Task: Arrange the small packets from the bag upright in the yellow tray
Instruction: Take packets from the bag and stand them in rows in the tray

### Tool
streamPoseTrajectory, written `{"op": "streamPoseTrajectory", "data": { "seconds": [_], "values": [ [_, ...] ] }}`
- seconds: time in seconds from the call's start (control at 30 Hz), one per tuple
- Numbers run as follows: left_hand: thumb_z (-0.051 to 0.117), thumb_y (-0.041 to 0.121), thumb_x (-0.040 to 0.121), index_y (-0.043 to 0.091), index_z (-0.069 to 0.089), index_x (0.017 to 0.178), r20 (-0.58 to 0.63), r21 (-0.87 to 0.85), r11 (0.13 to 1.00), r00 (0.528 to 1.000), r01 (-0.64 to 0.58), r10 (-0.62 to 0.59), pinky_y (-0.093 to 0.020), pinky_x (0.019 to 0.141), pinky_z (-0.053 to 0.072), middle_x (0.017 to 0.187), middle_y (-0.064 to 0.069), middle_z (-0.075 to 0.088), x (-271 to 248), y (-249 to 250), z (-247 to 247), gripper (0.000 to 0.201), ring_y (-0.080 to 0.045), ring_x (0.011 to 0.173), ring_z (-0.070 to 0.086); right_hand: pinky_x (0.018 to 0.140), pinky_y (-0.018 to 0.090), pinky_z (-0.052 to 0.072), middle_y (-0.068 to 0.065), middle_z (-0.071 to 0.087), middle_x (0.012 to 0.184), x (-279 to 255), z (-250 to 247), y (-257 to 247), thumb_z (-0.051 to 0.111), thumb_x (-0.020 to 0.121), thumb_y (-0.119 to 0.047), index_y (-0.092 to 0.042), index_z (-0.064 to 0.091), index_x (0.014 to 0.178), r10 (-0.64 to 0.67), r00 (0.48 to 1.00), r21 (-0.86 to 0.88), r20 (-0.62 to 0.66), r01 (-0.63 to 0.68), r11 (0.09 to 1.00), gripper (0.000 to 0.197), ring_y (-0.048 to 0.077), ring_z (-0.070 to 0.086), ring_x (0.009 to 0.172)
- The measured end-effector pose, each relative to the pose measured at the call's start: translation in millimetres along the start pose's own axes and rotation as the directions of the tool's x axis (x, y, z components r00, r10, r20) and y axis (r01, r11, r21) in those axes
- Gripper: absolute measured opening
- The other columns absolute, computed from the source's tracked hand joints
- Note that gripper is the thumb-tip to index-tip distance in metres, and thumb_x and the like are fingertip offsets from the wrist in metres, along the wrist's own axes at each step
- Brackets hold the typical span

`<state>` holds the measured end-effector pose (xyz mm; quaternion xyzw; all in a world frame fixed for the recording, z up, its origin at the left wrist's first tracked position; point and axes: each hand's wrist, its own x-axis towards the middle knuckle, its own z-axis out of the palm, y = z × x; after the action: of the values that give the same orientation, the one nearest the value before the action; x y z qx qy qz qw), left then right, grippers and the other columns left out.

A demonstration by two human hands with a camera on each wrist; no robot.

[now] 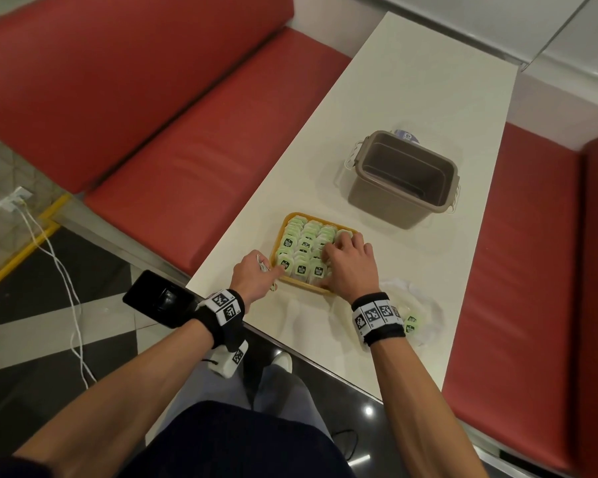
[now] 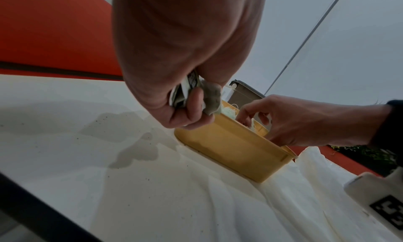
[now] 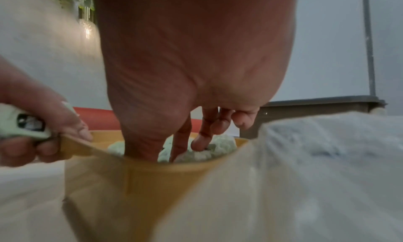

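Tray (image 1: 325, 290) sits between hands (image 1: 252, 276), right (image 1: 351, 267) reaching inside.

— Where does the yellow tray (image 1: 328, 290) sit?
— On the white counter (image 1: 411, 108), near its front edge; a shallow tub packed with rows of pale green packets (image 1: 304, 243) standing upright, dark labels showing.
— And the bag (image 1: 425, 305)?
— Clear plastic, crumpled flat just right of the tray, a few loose packets (image 1: 411, 324) lying inside.
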<state>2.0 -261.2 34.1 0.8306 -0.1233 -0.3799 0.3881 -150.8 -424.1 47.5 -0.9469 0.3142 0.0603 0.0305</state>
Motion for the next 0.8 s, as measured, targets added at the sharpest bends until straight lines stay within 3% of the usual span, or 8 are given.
{"op": "streamPoseTrajectory", "data": {
  "seconds": [0.17,0.33,0.47,0.6,0.8],
  "values": [
    [0.078,0.029,0.095,0.016,0.054,0.092,-0.017,-0.017,1.000,1.000,-0.004,0.003,-0.029,0.055,0.046,0.089,-0.012,0.064,1,1,2,0.027,-0.023,0.059,0.054,0.094,0.047,0.045,0.007,0.058,0.119,-1,3,-5,0.081,0.066,-0.082,-0.020,0.065,0.109,-0.026,0.998,-0.014,-0.058,0.026,1.000,0.077,0.031,0.048,0.112],
    [0.080,0.026,0.092,0.015,0.055,0.091,-0.015,-0.035,0.999,1.000,-0.009,0.008,-0.030,0.057,0.048,0.084,-0.010,0.065,0,3,3,0.027,-0.024,0.057,0.055,0.088,0.044,0.043,0.007,0.054,0.118,-3,5,-10,0.086,0.066,-0.065,-0.018,0.059,0.116,0.054,0.991,0.018,-0.119,-0.053,0.998,0.074,0.030,0.047,0.106],
    [0.080,0.029,0.094,0.015,0.055,0.093,-0.023,-0.040,0.999,1.000,-0.011,0.010,-0.028,0.055,0.047,0.086,-0.010,0.065,-1,4,2,0.028,-0.024,0.059,0.055,0.087,0.045,0.043,0.007,0.051,0.118,-4,3,-10,0.088,0.061,-0.073,-0.021,0.056,0.116,0.088,0.992,0.066,-0.089,-0.083,0.994,0.082,0.031,0.046,0.108],
    [0.080,0.033,0.095,0.014,0.055,0.094,-0.019,-0.050,0.999,1.000,-0.004,0.003,-0.027,0.052,0.046,0.089,-0.010,0.063,-1,3,3,0.031,-0.023,0.060,0.054,0.089,0.044,0.045,0.008,0.051,0.122,-3,2,-15,0.098,0.057,-0.063,-0.019,0.056,0.121,0.113,0.992,0.066,-0.060,-0.109,0.992,0.088,0.030,0.045,0.109],
    [0.083,0.045,0.092,0.014,0.058,0.097,0.022,-0.096,0.995,1.000,0.003,-0.001,-0.031,0.054,0.049,0.090,-0.010,0.066,-3,-2,-7,0.040,-0.025,0.069,0.058,0.088,0.044,0.043,0.006,0.051,0.117,-3,-2,-13,0.098,0.051,-0.067,-0.019,0.054,0.115,0.171,0.982,0.110,-0.074,-0.162,0.981,0.092,0.029,0.044,0.105]
  ]
}}
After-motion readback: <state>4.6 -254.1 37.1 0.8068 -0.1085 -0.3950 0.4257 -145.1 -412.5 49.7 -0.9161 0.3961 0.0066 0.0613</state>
